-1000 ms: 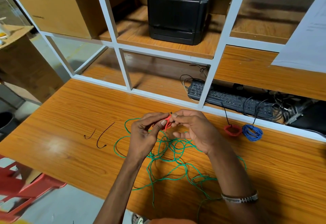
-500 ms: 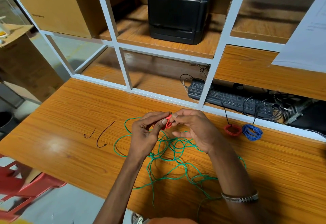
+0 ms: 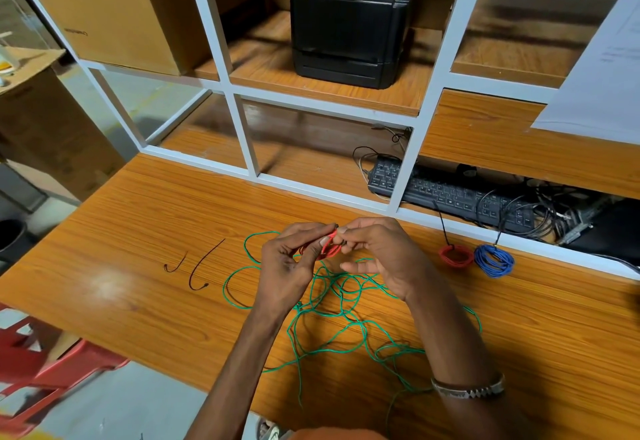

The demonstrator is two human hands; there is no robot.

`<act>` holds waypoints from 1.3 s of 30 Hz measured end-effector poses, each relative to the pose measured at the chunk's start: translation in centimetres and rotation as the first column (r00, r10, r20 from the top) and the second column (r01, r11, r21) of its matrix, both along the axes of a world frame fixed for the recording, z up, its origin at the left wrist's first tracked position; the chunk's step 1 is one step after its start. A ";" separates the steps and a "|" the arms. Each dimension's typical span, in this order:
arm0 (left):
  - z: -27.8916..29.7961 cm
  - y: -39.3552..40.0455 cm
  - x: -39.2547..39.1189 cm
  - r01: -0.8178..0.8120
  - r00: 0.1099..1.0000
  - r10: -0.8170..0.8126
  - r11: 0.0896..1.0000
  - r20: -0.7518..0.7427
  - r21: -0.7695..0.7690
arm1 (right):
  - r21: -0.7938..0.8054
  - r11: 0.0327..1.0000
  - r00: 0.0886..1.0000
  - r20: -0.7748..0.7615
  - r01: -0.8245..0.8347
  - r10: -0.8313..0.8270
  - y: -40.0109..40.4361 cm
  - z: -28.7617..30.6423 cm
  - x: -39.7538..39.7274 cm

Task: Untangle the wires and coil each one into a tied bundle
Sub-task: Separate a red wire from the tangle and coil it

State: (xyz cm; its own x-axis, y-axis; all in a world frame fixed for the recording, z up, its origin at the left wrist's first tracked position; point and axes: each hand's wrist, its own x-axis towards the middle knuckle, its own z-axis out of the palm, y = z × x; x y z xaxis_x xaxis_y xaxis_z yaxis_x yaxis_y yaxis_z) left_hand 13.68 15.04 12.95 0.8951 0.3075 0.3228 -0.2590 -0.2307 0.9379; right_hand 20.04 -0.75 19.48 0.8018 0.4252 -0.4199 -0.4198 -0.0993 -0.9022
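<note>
Change: we see almost nothing moved since a second ago; both hands stay raised over the desk, still working the same small red coil.
Left hand [image 3: 287, 266]: our fingers are curled, thumb and forefinger pinching the red coil [image 3: 327, 249] from its left side.
Right hand [image 3: 381, 254]: thumb and forefinger tips are pressed together on the coil's top right, where a dark tie end pokes up; the other fingers are loosely bent below.
Green wire [image 3: 332, 304]: it lies loose and tangled on the desk [image 3: 145, 231], beneath and nearer to us than the fingers, running under both wrists.
Finished bundles: a red bundle [image 3: 456, 255] and a blue bundle [image 3: 493, 260] lie to the right of the fingers, just beside each other, each with a dark tie sticking up.
Spare ties [image 3: 201, 266]: two dark curved strips lie left of the fingers.
Writing: the cardboard box [image 3: 114, 9] on the shelf carries upside-down print, which we cannot read; the paper sheet [image 3: 602, 68] at right has faint lines, too small to make out.
Hidden: most of the red coil is covered by our fingers; the keyboard [image 3: 450, 197] is partly behind the white frame; the black printer [image 3: 349, 20] shows no readable label.
</note>
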 end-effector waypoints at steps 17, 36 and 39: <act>0.5 0.0 0.2 -0.029 1.000 0.029 0.999 0.010 0.025 | 0.076 0.996 0.999 0.018 0.036 -0.038 0.3 -0.3 -0.3; 0.7 -0.1 0.3 -0.032 1.000 0.032 0.999 0.001 -0.005 | 0.174 0.984 0.999 -0.015 0.046 -0.044 0.2 -0.3 -0.2; 0.7 0.0 0.3 -0.033 0.999 0.033 0.999 0.000 0.000 | 0.162 0.986 0.999 -0.007 0.042 -0.042 0.3 -0.3 -0.2</act>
State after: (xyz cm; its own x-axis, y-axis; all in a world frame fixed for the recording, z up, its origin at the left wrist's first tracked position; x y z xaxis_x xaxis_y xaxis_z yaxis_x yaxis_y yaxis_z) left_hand 13.94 15.03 13.61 0.8847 0.3365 0.3227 -0.2511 -0.2392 0.9379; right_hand 19.88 -0.50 19.18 0.8191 0.4538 -0.3508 -0.4236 0.0661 -0.9034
